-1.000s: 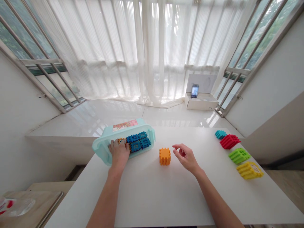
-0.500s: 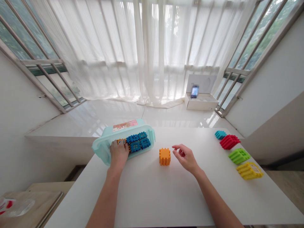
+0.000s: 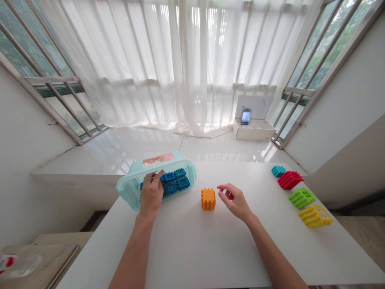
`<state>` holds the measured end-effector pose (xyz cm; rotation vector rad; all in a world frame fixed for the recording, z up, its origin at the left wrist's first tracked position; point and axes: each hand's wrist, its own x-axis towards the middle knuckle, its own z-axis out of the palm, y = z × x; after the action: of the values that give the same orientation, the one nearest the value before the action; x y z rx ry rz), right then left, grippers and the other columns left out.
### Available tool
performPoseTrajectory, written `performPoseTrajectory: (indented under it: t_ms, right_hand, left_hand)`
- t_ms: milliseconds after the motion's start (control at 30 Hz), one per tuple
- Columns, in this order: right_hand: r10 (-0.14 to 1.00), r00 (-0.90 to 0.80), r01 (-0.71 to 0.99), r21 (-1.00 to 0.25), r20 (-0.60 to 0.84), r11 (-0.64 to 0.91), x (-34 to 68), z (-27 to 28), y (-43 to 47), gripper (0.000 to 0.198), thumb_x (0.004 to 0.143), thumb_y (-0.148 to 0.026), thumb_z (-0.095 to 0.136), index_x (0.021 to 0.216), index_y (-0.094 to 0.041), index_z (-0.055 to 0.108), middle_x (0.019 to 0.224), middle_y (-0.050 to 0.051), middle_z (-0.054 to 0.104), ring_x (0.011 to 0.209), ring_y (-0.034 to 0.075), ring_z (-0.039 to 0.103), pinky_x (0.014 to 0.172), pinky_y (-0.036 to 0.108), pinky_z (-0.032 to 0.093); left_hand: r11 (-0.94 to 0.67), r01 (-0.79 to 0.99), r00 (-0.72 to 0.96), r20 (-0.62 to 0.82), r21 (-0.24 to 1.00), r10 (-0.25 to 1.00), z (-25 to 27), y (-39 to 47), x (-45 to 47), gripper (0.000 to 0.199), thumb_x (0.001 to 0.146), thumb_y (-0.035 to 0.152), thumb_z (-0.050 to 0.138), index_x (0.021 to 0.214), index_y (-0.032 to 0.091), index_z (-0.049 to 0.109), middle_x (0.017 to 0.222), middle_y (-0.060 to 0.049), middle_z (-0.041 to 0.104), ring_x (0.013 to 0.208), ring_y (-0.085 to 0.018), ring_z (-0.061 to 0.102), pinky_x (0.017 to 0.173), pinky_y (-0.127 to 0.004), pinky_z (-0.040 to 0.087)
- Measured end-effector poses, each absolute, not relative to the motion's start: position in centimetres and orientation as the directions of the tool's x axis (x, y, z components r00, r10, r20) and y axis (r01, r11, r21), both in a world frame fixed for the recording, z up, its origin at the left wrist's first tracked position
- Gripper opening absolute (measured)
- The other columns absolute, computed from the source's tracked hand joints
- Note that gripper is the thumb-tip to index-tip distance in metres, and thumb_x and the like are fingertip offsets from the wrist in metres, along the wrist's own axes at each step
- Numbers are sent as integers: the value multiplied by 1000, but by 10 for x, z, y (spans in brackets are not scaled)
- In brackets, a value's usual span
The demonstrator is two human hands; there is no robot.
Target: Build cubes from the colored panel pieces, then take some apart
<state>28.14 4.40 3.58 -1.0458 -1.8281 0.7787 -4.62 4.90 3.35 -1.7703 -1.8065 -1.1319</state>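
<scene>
In the head view, my left hand (image 3: 152, 194) reaches into a pale turquoise plastic bin (image 3: 132, 174). Its fingers are closed on an orange building tile (image 3: 162, 171), of which only a small bit shows at the fingertips. Blue notched building tiles (image 3: 170, 187) lie in the bin beside and under that hand. A stack of orange notched tiles (image 3: 208, 199) stands upright on the white table, right of the bin. Just to the right of this stack hovers my right hand (image 3: 235, 199), fingers loosely curled, with a gap between thumb and forefinger and nothing held.
Along the table's right side stand stacks of tiles: a light blue one (image 3: 278, 171), a red one (image 3: 290, 180), a green one (image 3: 302, 198) and a yellow one (image 3: 315, 216). An open white box (image 3: 254, 130) with a phone (image 3: 246, 116) sits on the sill behind.
My left hand has picked the orange tile up from among the others, and blue tiles now show where it lay. My right hand and the orange stack stay in place.
</scene>
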Motion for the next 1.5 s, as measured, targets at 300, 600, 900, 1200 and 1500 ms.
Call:
performPoseTrajectory:
  t_ms: [300,600,900,1200,1500]
  right_hand:
    - [866,-167,337,-798,471,499,283,35,46,15,90,-27,56,96,-21,68,78,1,61,58,11,44,55,25,42]
    - [796,-263,259,-755,545,602,277,42,34,20,89,-24,62,108,-26,68,87,2,64,57,10,42,54,25,43]
    - [714,-460,201,-721,528,663,268,44,25,42,89,-23,63,129,-33,59,98,3,67,65,12,47,58,26,45]
    - [809,-370,275,-778,456,565,270,48,25,33,84,-28,66,116,-27,63,87,2,63,61,12,41,58,27,43]
    - [902,-266,196,-897,340,396,271,35,37,29,83,-33,66,110,-22,64,85,0,60,56,9,35,51,24,37]
  left_hand:
    - [-479,700,-150,764,531,627,43,37,-7,18,88,22,62,106,21,67,102,-6,73,92,-20,70,89,-36,56]
    - [-296,-20,9,296,955,955,52,21,35,23,76,30,78,92,15,72,100,-10,75,90,-22,72,76,-31,63]
    - [-272,-23,174,272,962,946,51,13,48,20,78,29,76,92,15,74,102,-11,73,91,-23,71,72,-29,62]
    - [-324,14,153,318,946,936,53,13,44,22,84,34,69,99,17,71,119,-15,66,113,-27,63,80,-33,62]
    - [-372,147,195,342,916,919,54,20,38,24,80,28,73,102,19,71,120,-12,68,116,-26,62,91,-37,58]
